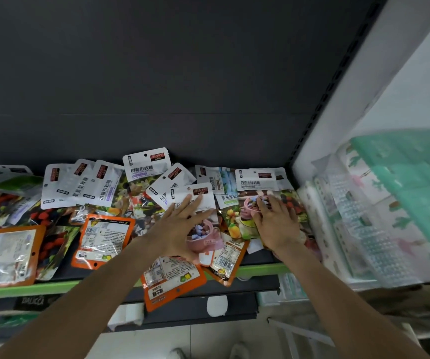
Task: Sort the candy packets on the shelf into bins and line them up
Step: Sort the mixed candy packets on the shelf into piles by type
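Candy packets (141, 203) lie in a loose, overlapping heap along the shelf (53, 286), most with white tops and printed fruit or sweets below, a few with orange borders. The left hand (182, 229) lies flat, fingers spread, on a white-topped packet (198, 200) near the middle of the heap; its fingertips reach up onto the white label while the palm covers a pink-cup picture on the packet's lower half. The right hand (276, 224) rests just to the right, fingers spread and slightly bent, pressing on another packet (256, 182) with a white top and a pink-cup print. The two hands are near each other but apart, with a fruit-print packet (230, 213) between them.

Below the left hand an orange packet (172, 281) hangs over the shelf's green front edge, and a second orange-edged one (229, 257) tilts off the edge beside it. Farther left lie two more orange packets (105, 239), back sides up, and a row of white-topped ones (79, 182) leaning toward the dark back wall (182, 73). One packet (146, 164) stands highest at the back of the heap.

To the right, past the shelf's upright, sit blurred clear and green plastic bins (403, 182)
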